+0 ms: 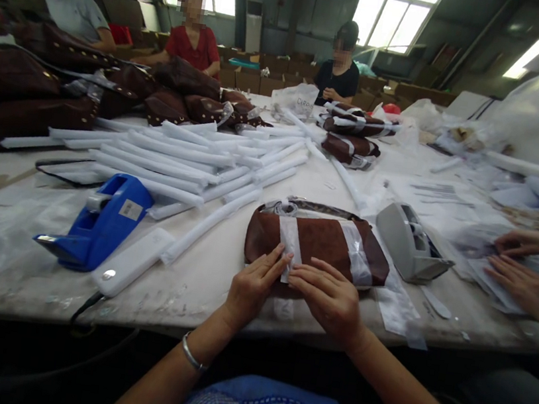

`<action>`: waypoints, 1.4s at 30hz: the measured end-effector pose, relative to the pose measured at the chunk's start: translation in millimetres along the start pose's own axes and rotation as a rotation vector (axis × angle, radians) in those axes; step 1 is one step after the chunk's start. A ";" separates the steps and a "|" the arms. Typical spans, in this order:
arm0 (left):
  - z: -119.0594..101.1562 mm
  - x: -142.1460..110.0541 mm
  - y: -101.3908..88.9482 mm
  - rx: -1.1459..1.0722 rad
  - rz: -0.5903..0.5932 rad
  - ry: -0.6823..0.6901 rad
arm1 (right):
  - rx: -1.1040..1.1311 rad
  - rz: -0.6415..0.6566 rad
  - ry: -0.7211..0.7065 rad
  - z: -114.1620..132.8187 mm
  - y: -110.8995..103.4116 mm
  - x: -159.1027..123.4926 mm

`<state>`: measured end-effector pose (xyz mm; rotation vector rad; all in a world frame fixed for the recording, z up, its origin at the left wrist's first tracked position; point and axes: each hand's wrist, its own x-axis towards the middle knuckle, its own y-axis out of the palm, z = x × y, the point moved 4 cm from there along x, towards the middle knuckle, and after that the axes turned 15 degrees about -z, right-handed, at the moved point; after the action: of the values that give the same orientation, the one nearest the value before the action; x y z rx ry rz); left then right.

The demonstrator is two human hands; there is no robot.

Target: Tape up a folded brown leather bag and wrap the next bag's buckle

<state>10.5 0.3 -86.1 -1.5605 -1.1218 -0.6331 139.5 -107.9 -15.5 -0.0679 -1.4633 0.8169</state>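
A brown leather-look handbag (321,241) lies folded on the table in front of me, with two white wrapping strips (290,233) around its body. My left hand (253,288) rests at the lower end of the left strip, its fingers stretched out against the bag's front. From the other side, my right hand (331,297) lies with extended fingers along the bag's lower front, fingertips touching the same strip. Both palms face the bag, so the undersides of the fingers are hidden. Beside the bag's right end stands a grey tape dispenser (406,245).
To the left are a blue tape dispenser (106,222), a white corded device (133,262) and several white wrapped rolls (169,161). Brown bags (30,81) are heaped behind; wrapped bags (350,148) lie farther back. At right, a co-worker's hands (523,274) touch plastic. Several people sit opposite.
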 end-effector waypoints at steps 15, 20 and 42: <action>6.9 0.0 0.0 -0.049 0.041 -0.117 | -0.024 0.049 -0.026 17.7 -4.4 -31.9; 6.0 1.4 0.5 -0.033 0.048 -0.029 | -0.051 0.083 -0.094 6.2 9.7 -52.8; -4.5 3.4 -1.8 -0.081 0.153 -0.062 | -0.288 0.148 0.051 -28.1 33.1 -40.9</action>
<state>11.1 -2.8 -81.1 -1.7279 -1.0213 -0.5360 154.0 -92.9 -71.4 -0.4154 -1.5315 0.7126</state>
